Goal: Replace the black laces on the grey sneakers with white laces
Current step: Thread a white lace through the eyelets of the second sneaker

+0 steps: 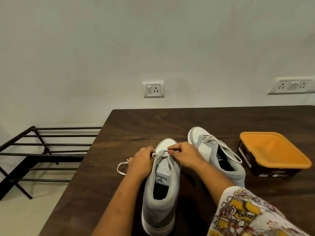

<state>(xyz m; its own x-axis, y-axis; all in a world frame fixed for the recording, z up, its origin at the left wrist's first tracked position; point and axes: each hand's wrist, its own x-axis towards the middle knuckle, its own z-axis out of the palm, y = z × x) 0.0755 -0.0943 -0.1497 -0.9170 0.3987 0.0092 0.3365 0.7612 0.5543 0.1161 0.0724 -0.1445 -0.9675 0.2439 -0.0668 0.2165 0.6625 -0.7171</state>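
White lace (155, 155) is pinched by left hand (142, 159) and right hand (185, 154) (each grip curled tight) over the near sneaker (161, 193).

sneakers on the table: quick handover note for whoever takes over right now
Left grip and right grip each pinch the white lace at the toe-end eyelets of the near sneaker.
Done: the far sneaker, to its right on the table, appears laced white.
Left: thread the near sneaker upward and tie it.
No black laces in view.
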